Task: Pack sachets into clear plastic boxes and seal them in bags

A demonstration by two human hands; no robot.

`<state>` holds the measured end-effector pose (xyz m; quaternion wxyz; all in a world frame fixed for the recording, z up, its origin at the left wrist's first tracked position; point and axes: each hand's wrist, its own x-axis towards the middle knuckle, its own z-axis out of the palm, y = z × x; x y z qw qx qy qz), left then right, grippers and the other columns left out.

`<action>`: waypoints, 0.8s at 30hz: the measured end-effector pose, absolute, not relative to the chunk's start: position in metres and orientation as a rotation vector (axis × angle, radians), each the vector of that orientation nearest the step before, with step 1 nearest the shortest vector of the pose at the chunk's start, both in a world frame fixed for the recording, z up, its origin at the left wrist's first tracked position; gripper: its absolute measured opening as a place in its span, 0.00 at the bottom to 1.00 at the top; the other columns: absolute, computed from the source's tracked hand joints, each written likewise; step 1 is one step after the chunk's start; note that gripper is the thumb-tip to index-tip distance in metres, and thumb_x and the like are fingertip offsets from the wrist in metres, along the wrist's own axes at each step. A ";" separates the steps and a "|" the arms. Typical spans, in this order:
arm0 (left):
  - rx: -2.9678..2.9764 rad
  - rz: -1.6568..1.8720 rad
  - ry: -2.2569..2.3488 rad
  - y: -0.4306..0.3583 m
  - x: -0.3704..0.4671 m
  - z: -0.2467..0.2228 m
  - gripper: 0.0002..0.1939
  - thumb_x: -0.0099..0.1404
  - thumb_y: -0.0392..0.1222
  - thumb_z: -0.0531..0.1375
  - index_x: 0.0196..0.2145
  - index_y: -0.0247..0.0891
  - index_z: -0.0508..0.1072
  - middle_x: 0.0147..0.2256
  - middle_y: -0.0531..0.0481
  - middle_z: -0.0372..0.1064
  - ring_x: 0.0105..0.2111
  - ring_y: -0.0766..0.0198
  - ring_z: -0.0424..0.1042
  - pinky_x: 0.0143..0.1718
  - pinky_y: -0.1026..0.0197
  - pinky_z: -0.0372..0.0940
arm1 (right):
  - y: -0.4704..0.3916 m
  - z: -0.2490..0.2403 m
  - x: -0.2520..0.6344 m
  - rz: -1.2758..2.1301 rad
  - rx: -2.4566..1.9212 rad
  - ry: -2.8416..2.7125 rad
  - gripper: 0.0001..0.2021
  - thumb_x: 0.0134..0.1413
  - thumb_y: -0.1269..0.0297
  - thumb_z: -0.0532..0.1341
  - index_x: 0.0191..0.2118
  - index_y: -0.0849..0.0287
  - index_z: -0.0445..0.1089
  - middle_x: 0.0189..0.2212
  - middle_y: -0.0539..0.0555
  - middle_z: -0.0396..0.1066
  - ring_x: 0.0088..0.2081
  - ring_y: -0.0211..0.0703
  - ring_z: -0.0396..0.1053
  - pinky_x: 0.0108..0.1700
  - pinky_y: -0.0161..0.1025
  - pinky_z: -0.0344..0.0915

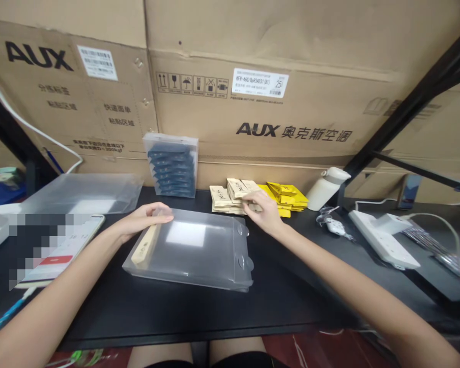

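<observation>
In the head view, a translucent plastic box (199, 255) lies flat on the black table (214, 314), clear-walled, with a pale glare patch on top and rounded flap tabs at its right end. 1 cream packet (144, 245) stands inside against its left end. The left hand (148, 220) is partly closed around the box's far left corner, thumb on top. The right hand (264, 210) has its fingers curled at the stacked cream packets (220, 198) behind the box; whether it pinches 1 cannot be told. Yellow packets (293, 197) sit just right of that stack. Bare tabletop runs between the box and the table's front edge, and rightward beneath the right forearm towards a white power strip (385, 243).
</observation>
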<state>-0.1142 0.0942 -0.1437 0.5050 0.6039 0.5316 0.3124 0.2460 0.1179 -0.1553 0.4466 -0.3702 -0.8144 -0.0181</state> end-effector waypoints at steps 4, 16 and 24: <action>1.515 0.737 1.294 0.091 -0.111 -0.142 0.18 0.50 0.54 0.68 0.35 0.40 0.75 0.37 0.49 0.74 0.42 0.54 0.71 0.44 0.56 0.63 | 0.142 -0.132 0.215 -0.124 -0.767 -2.432 0.11 0.52 0.69 0.60 0.43 0.60 0.71 0.49 0.61 0.71 0.56 0.53 0.63 0.58 0.56 0.59; 1.546 0.748 1.312 0.092 -0.112 -0.142 0.21 0.49 0.55 0.67 0.35 0.38 0.76 0.37 0.47 0.75 0.40 0.54 0.72 0.41 0.56 0.64 | 0.162 -0.125 0.171 -0.096 -0.816 -2.705 0.18 0.56 0.78 0.52 0.51 0.64 0.67 0.38 0.60 0.73 0.39 0.45 0.70 0.43 0.42 0.66; 1.582 0.770 1.351 0.096 -0.114 -0.148 0.23 0.50 0.57 0.66 0.37 0.38 0.75 0.38 0.47 0.74 0.42 0.54 0.71 0.45 0.56 0.61 | 0.107 -0.115 0.211 0.460 -0.834 -1.898 0.14 0.55 0.61 0.61 0.48 0.55 0.69 0.46 0.56 0.73 0.48 0.47 0.70 0.54 0.50 0.65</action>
